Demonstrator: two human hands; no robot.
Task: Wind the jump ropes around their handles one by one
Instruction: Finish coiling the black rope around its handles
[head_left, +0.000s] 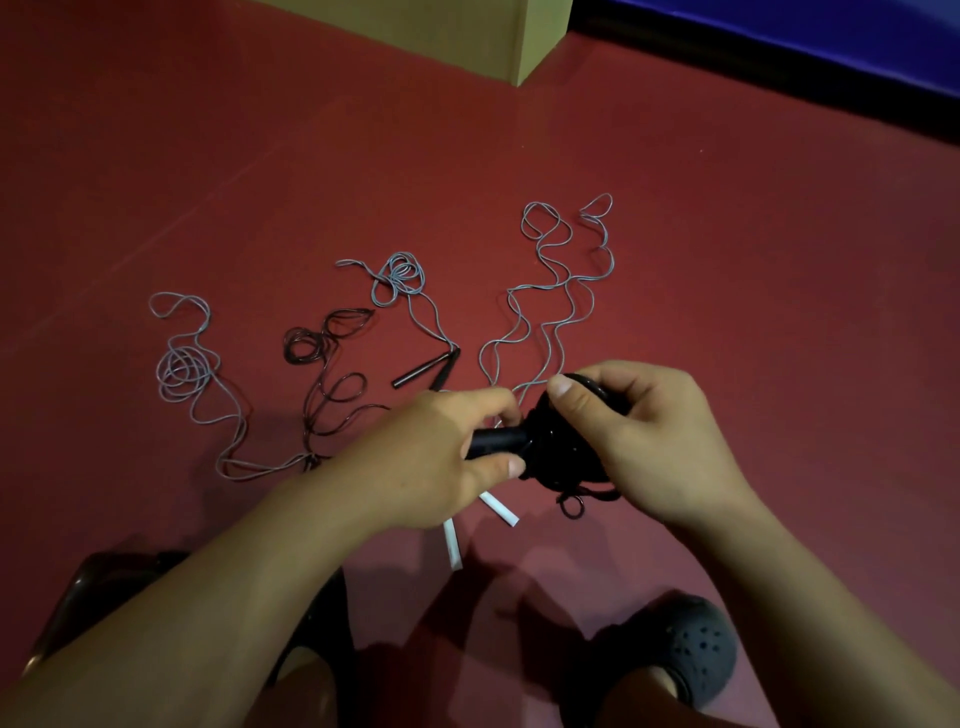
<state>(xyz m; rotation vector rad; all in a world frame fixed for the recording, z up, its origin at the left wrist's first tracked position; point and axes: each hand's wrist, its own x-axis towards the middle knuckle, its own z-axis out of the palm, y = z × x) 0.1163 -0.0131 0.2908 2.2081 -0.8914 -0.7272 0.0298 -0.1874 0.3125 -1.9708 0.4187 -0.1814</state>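
Cord on this black jump rope (558, 447) looked thin, light and springy, likely to uncoil unless pinched. The left hand (441, 457) gripped its handles (496, 441); the right hand (649, 436) clamped the wound bundle, above the floor's (208, 182) near edge. The palms hid how the tail was tucked. Four ropes (550, 306) lay loose beyond.

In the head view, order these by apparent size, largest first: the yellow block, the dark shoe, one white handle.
1. yellow block, though cropped
2. dark shoe, nearer the camera, so unsure
3. white handle, partly hidden
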